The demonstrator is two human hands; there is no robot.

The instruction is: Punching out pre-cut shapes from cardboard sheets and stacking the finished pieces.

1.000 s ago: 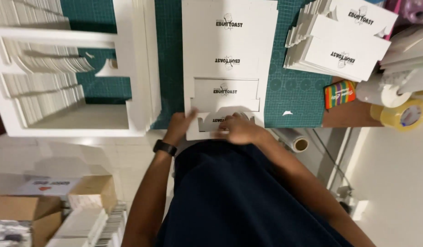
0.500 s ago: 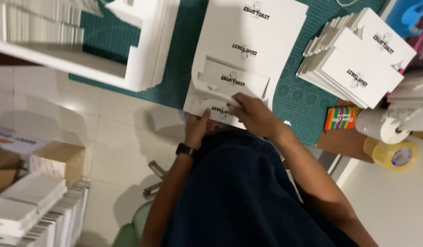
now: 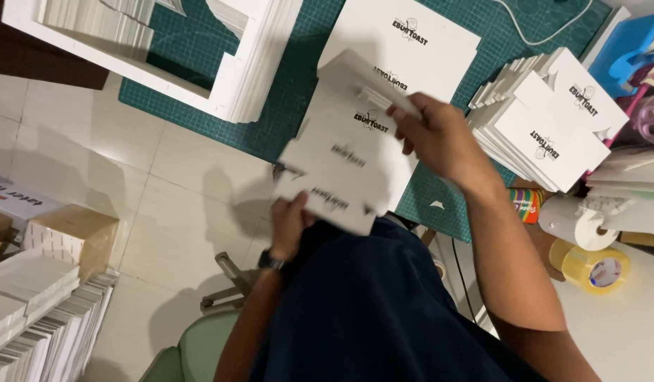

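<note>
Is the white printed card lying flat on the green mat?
No, both the left hand and right hand hold the white card lifted above the green mat.

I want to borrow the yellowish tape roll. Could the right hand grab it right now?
Probably not straight away. The right hand is gripping the white printed cardboard blank, which the left hand also holds. The tape roll lies uncovered on the table near that elbow, so once freed it likely could.

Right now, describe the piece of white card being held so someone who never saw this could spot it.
Start at the green cutting mat. At its near edge, above the person's dark lap, the left hand and right hand lift a flat white die-cut box blank. Unlike the fanned stack of blanks lying on the mat to the right, it is single, tilted and partly folded.
</note>
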